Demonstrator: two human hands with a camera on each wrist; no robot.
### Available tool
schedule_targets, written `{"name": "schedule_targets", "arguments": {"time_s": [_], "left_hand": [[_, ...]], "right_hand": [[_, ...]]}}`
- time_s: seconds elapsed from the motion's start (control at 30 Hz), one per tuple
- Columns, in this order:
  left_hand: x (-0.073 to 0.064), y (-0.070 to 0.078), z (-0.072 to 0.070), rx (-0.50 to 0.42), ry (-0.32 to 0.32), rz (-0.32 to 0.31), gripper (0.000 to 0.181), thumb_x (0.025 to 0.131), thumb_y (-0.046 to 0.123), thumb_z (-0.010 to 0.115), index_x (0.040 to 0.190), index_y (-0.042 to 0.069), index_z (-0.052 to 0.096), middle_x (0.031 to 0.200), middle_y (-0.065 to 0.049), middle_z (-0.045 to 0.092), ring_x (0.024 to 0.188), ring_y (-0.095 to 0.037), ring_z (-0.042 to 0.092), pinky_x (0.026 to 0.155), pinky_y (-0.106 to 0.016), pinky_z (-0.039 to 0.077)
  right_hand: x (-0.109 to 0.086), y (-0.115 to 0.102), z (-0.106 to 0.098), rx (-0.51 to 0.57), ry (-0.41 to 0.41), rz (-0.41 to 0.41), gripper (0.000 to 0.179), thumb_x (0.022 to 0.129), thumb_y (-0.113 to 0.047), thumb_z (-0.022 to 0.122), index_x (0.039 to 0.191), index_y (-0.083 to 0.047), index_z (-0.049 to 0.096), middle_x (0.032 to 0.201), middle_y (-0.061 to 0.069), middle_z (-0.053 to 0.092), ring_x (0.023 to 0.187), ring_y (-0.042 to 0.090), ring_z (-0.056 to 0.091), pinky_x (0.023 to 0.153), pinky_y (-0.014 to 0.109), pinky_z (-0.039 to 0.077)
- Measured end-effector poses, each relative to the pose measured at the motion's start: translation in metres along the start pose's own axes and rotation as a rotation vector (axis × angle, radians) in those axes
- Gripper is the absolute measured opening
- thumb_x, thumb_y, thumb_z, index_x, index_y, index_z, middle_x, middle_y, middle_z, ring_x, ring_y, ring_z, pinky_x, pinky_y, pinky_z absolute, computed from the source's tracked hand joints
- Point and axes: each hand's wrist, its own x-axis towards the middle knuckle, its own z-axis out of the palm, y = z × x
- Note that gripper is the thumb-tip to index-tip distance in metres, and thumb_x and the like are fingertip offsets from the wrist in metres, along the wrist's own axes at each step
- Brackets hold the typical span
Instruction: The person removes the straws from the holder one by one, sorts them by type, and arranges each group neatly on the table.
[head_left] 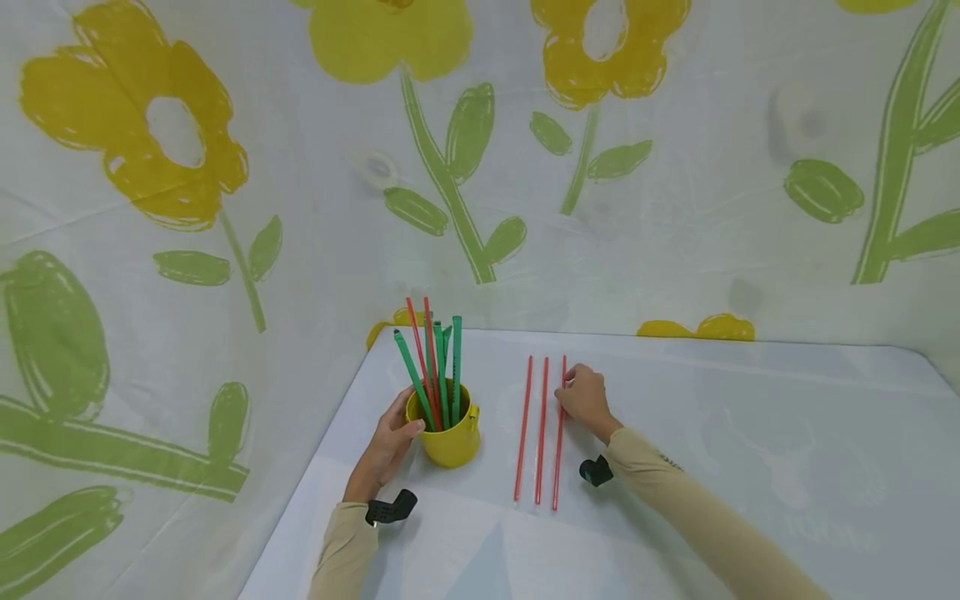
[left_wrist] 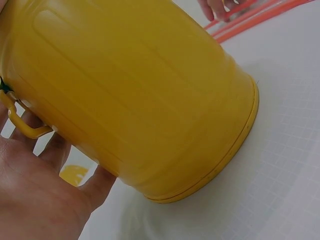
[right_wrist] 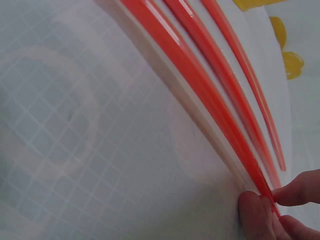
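A yellow pail-like cup (head_left: 452,446) stands upright on the table at the left, holding several green strips (head_left: 457,358) and two red straws (head_left: 417,337). My left hand (head_left: 386,446) grips its left side, thumb near the rim and fingers behind; in the left wrist view the cup's wall (left_wrist: 135,100) fills most of the picture. To the right lie three red straws, roughly parallel: a left one (head_left: 523,429), a middle one (head_left: 542,429) and a right one (head_left: 558,458). My right hand (head_left: 587,402) pinches the right straw (right_wrist: 210,100) near its far end.
The white table (head_left: 750,467) reaches up to a flower-printed cloth (head_left: 675,208) hanging behind it and along the left. Black wrist devices sit by the left wrist (head_left: 392,507) and the right wrist (head_left: 596,471).
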Motion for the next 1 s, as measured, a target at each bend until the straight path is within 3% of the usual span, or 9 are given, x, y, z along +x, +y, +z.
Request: {"name": "schedule_targets", "arguments": {"time_s": [0.37,0.67,1.0], "left_hand": [[0.001,-0.003,0.003,0.006,-0.01,0.019,0.064,0.088,0.009,0.053,0.147,0.015,0.029,0.149,-0.007,0.029,0.131,-0.023,0.03,0.103,-0.024,0.034],[-0.001,0.0,0.003,0.013,-0.014,0.024,0.065,0.088,0.01,0.053,0.148,0.013,0.028,0.15,-0.01,0.027,0.131,-0.025,0.028,0.103,-0.023,0.034],[-0.002,0.002,0.001,0.014,-0.034,0.034,0.066,0.089,0.01,0.052,0.149,0.012,0.023,0.151,-0.011,0.024,0.131,-0.023,0.028,0.103,-0.023,0.033]], "right_hand": [[-0.004,0.0,0.0,-0.077,0.012,-0.064,0.021,0.077,-0.002,0.06,0.096,0.007,0.055,0.073,0.013,0.056,0.052,0.018,0.051,0.044,0.026,0.042],[-0.007,-0.009,-0.006,-0.022,-0.044,-0.056,0.023,0.082,-0.007,0.063,0.101,0.004,0.056,0.078,0.012,0.057,0.053,0.018,0.054,0.046,0.027,0.047],[-0.006,-0.021,-0.013,0.003,-0.015,-0.126,0.021,0.08,-0.006,0.064,0.098,0.004,0.059,0.077,0.011,0.058,0.053,0.017,0.053,0.047,0.027,0.044]]}}
